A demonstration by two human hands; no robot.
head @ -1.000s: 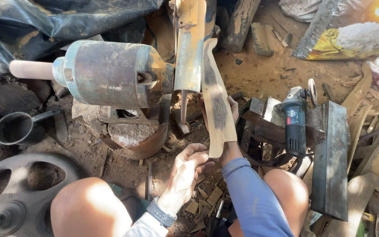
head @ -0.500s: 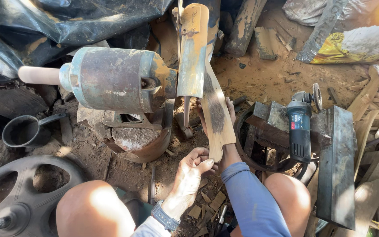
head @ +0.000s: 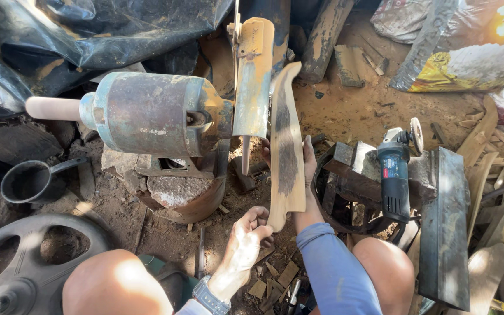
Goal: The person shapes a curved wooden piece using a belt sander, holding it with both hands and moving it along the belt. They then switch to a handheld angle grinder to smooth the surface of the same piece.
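Hands, left [head: 245, 242] and right [head: 305, 166], grip clenched on a wooden plank [head: 286, 146] below a yellow-and-white sack [head: 462, 55] at top right.

Long pale wooden plank [head: 286, 146], dark-scorched face, upright beside grinder wheel [head: 253, 79]

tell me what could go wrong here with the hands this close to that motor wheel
1. The right hand backs the wooden piece right beside the guarded wheel of the motor; a slip could bring its fingers against the wheel.
2. The left hand grips only the piece's lower tip, so the piece might twist or kick.
3. Bare knees sit close below, likely exposed to dust or chips.
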